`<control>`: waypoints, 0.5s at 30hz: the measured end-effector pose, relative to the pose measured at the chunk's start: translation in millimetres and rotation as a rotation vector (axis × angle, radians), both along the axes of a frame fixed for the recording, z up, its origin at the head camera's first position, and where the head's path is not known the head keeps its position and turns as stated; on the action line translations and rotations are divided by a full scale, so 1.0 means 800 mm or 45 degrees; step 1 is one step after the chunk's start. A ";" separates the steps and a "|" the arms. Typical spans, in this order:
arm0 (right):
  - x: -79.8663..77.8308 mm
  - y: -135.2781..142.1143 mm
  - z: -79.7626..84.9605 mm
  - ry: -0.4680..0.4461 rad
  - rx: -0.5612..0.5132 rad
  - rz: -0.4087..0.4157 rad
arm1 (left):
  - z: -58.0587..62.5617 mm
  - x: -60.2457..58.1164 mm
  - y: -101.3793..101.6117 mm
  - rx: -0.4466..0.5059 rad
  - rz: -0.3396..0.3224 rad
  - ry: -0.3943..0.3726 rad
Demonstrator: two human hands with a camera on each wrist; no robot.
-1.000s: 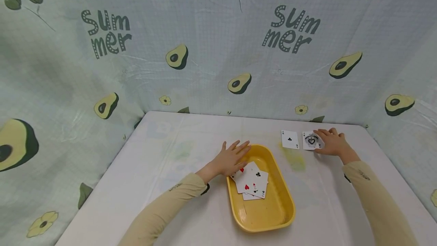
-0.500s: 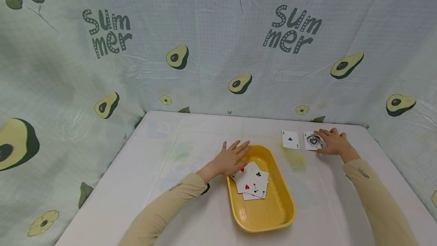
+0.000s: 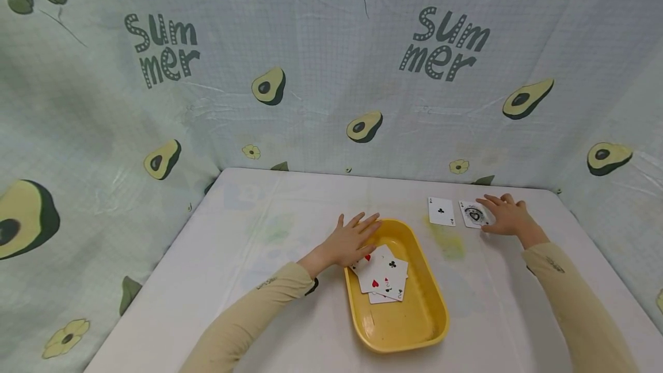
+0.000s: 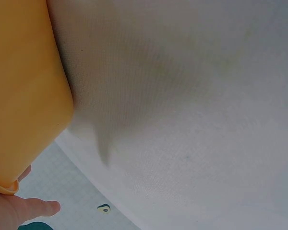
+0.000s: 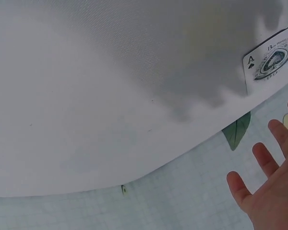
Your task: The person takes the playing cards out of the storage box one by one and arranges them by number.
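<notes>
My left hand [image 3: 348,243] lies with fingers spread over the upper left rim of a yellow plastic tray [image 3: 396,330]. Inside the tray are several overlapping playing cards [image 3: 380,269] showing hearts and clubs; the hand partly covers them. At the back right, an ace of spades [image 3: 472,214] lies on the table under the fingertips of my right hand [image 3: 507,217], which cover its right side. In the right wrist view that hand's fingers are spread and lightly bent, with one digit's tip at the card's edge. Left of it lies an ace of clubs [image 3: 441,212].
The white-covered table [image 3: 269,217] ends at a printed cloth backdrop [image 3: 311,45] behind the cards. In the left wrist view the tray's outer wall [image 4: 29,86] rises beside the left hand.
The ace of spades has turned slightly under my right fingertips, while the right hand has barely shifted. My left hand and the tray stay in place.
</notes>
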State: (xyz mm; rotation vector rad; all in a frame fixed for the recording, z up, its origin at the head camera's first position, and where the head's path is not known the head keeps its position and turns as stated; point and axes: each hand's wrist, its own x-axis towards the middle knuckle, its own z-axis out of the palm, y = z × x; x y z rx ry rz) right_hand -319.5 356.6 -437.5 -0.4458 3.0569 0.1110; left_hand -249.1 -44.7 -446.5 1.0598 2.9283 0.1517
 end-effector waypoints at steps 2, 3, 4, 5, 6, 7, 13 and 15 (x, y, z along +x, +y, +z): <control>0.003 -0.003 0.000 0.027 -0.011 0.017 | 0.000 0.000 0.000 -0.008 0.000 0.008; 0.004 -0.005 0.000 0.044 -0.019 0.027 | 0.000 0.000 0.000 -0.009 -0.001 0.012; 0.005 -0.007 0.000 0.060 -0.027 0.036 | 0.001 0.000 0.000 -0.010 -0.002 0.014; 0.007 -0.009 0.000 0.079 -0.034 0.046 | 0.000 0.000 0.000 -0.014 -0.001 0.013; 0.008 -0.010 0.000 0.099 -0.038 0.054 | 0.000 -0.001 0.000 -0.017 -0.001 0.015; 0.009 -0.012 -0.001 0.120 -0.037 0.063 | 0.000 -0.001 0.000 -0.020 -0.001 0.015; 0.018 -0.024 -0.004 0.209 -0.069 0.107 | -0.001 -0.001 0.001 -0.021 0.001 0.011; 0.023 -0.030 -0.003 0.215 -0.094 0.114 | -0.001 -0.001 0.001 -0.017 0.003 0.009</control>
